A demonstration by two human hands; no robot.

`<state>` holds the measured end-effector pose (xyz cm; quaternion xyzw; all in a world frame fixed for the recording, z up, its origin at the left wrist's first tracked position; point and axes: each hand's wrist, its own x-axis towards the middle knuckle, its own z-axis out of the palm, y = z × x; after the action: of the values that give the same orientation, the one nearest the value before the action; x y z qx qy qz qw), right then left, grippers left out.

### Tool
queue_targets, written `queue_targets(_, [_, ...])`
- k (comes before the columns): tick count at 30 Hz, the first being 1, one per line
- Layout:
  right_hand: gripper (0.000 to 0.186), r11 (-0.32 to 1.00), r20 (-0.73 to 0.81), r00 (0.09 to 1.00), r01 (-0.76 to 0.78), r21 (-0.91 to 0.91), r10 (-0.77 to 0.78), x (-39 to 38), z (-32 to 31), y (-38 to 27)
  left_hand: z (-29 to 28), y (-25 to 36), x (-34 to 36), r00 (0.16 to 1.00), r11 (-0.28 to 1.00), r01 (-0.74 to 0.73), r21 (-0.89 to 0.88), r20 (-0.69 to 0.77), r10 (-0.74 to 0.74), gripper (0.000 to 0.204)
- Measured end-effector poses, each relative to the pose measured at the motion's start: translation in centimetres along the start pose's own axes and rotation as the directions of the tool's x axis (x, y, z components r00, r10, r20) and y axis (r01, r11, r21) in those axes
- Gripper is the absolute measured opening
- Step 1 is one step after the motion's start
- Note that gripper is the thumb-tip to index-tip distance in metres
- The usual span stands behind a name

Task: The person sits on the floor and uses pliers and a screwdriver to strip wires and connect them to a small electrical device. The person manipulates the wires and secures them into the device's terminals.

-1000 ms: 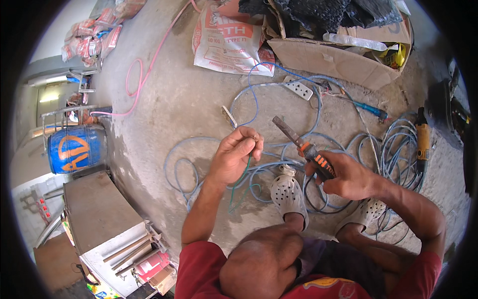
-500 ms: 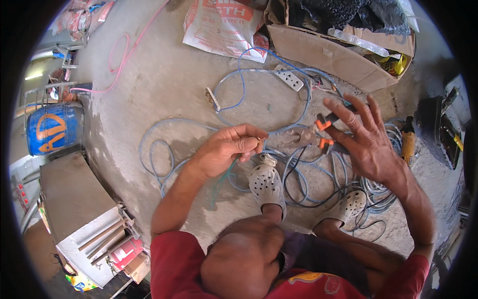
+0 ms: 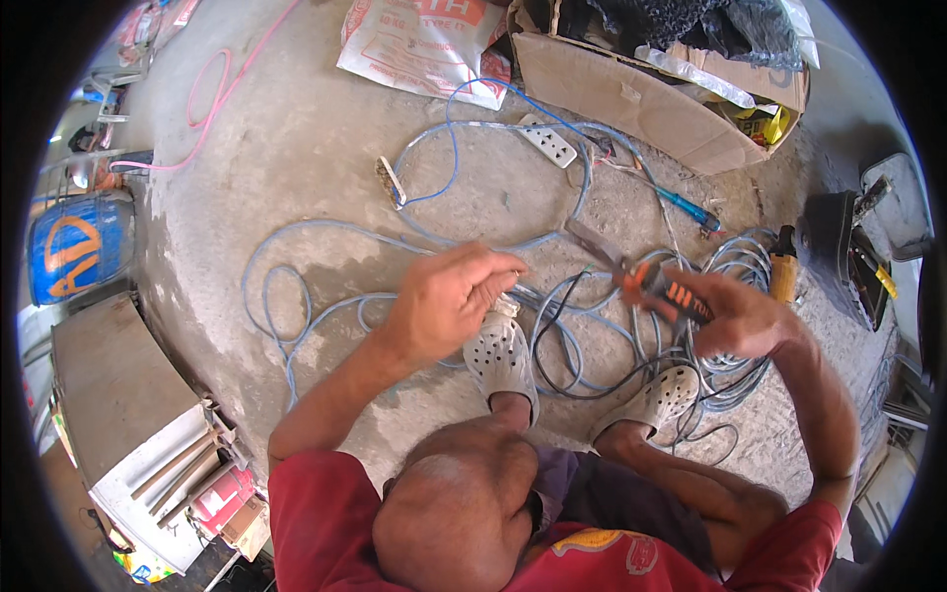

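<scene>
Bending over a bare grey concrete floor (image 3: 326, 128), with both hands in the air above it. Pinching with the left hand (image 3: 449, 301), thumb against forefinger, around the tip of a thin wire (image 3: 519, 273), tiny and mostly hidden by the fingers. Gripping with the right hand (image 3: 745, 314) a pair of black-and-orange-handled pliers (image 3: 671, 286), with fingers wrapped round the handles and the grey metal nose aimed up and leftward, slightly blurred, near the left fingertips but apart from them. Wearing perforated pale beige clogs (image 3: 498, 360), planted on the floor beneath the hands. Showing around and beyond them: loops and a coil of pale blue-grey cable (image 3: 738, 252), a white rectangular power strip (image 3: 550, 143) with dark sockets, and a slim tool with a translucent blue handle (image 3: 695, 212) lying near it. Standing farther off, at the top, a brown cardboard box (image 3: 631, 99) filled with black plastic, just beside a white-and-red sack (image 3: 414, 49). Visible at far left, a blue barrel (image 3: 84, 247) with orange paint; at far right, an opened black case (image 3: 834, 252).
</scene>
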<state>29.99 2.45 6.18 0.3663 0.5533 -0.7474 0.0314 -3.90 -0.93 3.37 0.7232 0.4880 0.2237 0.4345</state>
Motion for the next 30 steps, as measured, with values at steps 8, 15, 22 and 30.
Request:
queue_targets(8, [0.078, 0.955, 0.162, 0.957, 0.264, -0.134, -0.242, -0.2, 1.7, -0.3, -4.5, 0.4, 0.1, 0.971, 0.998, 0.032, -0.055, -0.234, -0.044, 0.02])
queue_targets(15, [0.072, 0.834, -0.186, 0.85, 0.401, -0.38, -0.493, -0.1, 1.3, -7.7, -8.8, 3.5, 3.8, 0.819, 0.913, -0.378, 0.156, -0.403, 0.408, 0.018])
queue_targets(22, [0.053, -0.032, -0.166, 0.539, -0.34, -0.94, -0.826, -1.9, -1.2, -8.8, -5.0, 3.9, 4.7, 0.949, 0.984, -0.135, -0.116, -0.301, 0.094, 0.021])
queue_targets(30, [0.062, -0.062, -0.208, 0.548, -0.432, -0.9, -0.81, -3.0, -1.5, -6.0, 0.3, 4.5, 4.5, 0.986, 0.888, -0.132, -0.441, -0.147, 0.073, 0.019])
